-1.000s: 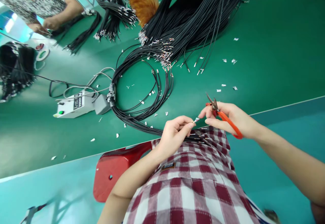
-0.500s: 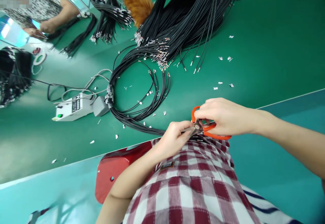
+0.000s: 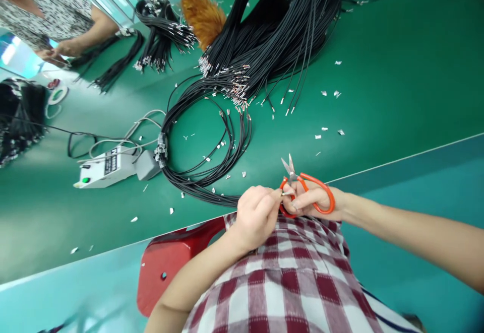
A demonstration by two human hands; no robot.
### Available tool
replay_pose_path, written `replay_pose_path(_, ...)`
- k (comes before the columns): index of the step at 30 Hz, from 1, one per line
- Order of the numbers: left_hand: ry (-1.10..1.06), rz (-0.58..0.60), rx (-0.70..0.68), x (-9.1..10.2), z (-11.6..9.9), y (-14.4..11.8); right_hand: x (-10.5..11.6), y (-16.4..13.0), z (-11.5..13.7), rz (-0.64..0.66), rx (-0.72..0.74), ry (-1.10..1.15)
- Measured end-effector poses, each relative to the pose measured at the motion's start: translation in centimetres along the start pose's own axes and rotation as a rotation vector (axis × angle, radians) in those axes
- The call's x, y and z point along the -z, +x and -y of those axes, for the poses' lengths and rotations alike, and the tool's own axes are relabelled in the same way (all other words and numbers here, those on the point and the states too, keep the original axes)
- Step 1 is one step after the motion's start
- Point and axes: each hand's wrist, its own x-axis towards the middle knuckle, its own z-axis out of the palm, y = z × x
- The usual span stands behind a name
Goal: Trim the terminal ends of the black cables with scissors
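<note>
Pinched in left hand (image 3: 255,217) at six o'clock: slim, pale cable tip (image 3: 286,193), apparently, toward five. Gripped in right hand (image 3: 304,202), at four: orange-handled metal scissors (image 3: 300,178), with blades (image 3: 286,166) parted toward eleven. Also touching tip: cannot tell. Possible: nicked left hand, from blades so near; slipped tip, from scant hold.

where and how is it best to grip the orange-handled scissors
By the orange handle loops, probably from the person's right and near side, where the right hand has them: the loops face that way, with finger openings. The spread metal blades point away over the green table, so that end seems best avoided.
</note>
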Motion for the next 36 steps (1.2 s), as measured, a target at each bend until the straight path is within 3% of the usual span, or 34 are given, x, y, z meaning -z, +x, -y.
replay_pose_path(2, 0.009, -0.072, 0.105, -0.1, 0.1, 0.5, -0.4, -0.2, 0.9, 0.017, 0.077, -0.027)
replay_pose_path(4, -0.19, -0.088, 0.356, 0.0, 0.0, 1.5, 0.3, -0.5, 3.5, -0.06, 0.269, -0.21)
replay_pose_path(6, -0.474, -0.097, 0.615, 0.2, -0.2, 2.6, 2.3, -0.7, 6.8, -0.332, 0.543, -0.51)
replay_pose_path(8, -0.693, -0.118, 0.765, 0.3, -0.3, 3.4, 4.9, -0.7, 9.5, -0.733, 0.727, -0.817)
replay_pose_path(10, -0.806, -0.121, 0.813, 0.3, -0.3, 3.7, 7.1, -0.4, 10.8, -1.055, 0.757, -1.14)
replay_pose_path(12, -0.86, -0.105, 0.823, 0.2, -0.1, 3.7, 8.2, 0.2, 10.4, -1.194, 0.77, -1.272)
replay_pose_path(17, -0.867, -0.104, 0.858, 0.1, 0.2, 3.6, 7.1, 2.0, 7.7, -1.11, 0.789, -1.223)
replay_pose_path(23, -0.806, -0.095, 0.889, -0.1, 0.2, 3.9, 4.6, 2.6, 7.4, -1.023, 0.761, -1.147)
replay_pose_path(25, -0.758, -0.091, 0.877, 0.0, 0.2, 4.0, 3.2, 2.3, 7.2, -0.919, 0.762, -1.041)
replay_pose_path(28, -0.611, -0.133, 0.804, 0.0, 0.1, 4.0, 0.7, 1.5, 6.3, -0.654, 0.7, -0.802)
replay_pose_path(30, -0.505, -0.167, 0.731, -0.1, 0.0, 4.0, -0.8, 1.0, 5.6, -0.564, 0.652, -0.691)
replay_pose_path(33, -0.412, -0.179, 0.642, -0.3, 0.1, 3.9, -2.1, 0.8, 4.6, -0.573, 0.658, -0.617)
replay_pose_path(36, -0.461, -0.178, 0.657, -0.5, 0.1, 3.8, -2.5, 1.2, 4.0, -0.608, 0.691, -0.532)
